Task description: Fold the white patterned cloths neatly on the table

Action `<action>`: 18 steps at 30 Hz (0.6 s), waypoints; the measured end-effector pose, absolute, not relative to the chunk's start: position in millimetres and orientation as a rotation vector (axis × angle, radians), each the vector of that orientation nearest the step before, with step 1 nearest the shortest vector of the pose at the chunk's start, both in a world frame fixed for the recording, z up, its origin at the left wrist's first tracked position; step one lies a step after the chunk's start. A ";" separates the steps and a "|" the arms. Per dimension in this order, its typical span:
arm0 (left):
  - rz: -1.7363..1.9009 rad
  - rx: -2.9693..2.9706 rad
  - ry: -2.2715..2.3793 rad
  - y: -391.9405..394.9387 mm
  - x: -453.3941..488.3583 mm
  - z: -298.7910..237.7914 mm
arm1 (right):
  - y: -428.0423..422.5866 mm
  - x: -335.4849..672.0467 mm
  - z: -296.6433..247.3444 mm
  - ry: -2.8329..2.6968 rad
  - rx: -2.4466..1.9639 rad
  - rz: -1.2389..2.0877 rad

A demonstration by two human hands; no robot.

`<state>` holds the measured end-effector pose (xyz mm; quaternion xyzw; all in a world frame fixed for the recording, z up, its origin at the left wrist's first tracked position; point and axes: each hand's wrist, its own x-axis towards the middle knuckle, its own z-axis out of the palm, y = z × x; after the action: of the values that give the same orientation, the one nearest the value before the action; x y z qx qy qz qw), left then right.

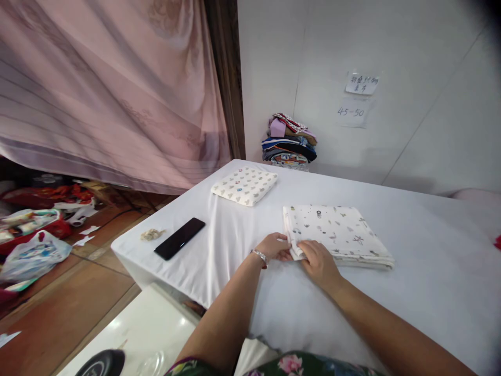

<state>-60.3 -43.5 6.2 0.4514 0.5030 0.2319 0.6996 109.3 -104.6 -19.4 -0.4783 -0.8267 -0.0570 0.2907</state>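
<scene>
A folded white cloth (336, 230) with small printed motifs lies in layers on the white-covered table (422, 292). At its near left corner my left hand (276, 246), with a bracelet at the wrist, has its fingers closed on the edge. Beside it my right hand (319, 261) pinches the same corner, thumb and fingers on the fabric; a bit of the edge is turned up between the two hands. Farther back on the table sits a second folded cloth (246, 185), cream with grey prints, which neither hand touches.
A black phone (180, 238) and a small beige bundle (152, 234) lie near the table's left edge. Folded clothes (289, 141) are stacked by the wall. Bags (37, 256) lie on the floor at left. A pink curtain (117, 94) hangs behind.
</scene>
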 end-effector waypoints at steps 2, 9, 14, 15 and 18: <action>0.577 1.032 1.186 -39.0 -65.2 4.6 | -120.6 118.2 -17.6 -2.246 -1.213 -0.154; 0.859 1.710 1.517 -32.7 -68.3 -11.3 | -186.3 172.1 -20.6 -2.369 -0.957 -0.157; 0.756 2.079 1.394 -39.6 -67.1 -7.0 | -208.0 191.6 -19.6 -2.361 -0.953 -0.149; 0.702 2.126 1.342 -42.2 -65.8 -4.6 | -209.5 197.3 -19.6 -2.369 -0.971 -0.152; 0.554 2.263 1.251 -57.0 -58.0 2.5 | -212.5 231.2 -21.5 -2.401 -1.050 -0.191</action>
<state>-58.0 -57.0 2.5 0.8295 0.4586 0.2029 0.2459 231.2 -212.5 -21.5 -0.3864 -0.8838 -0.0704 0.2543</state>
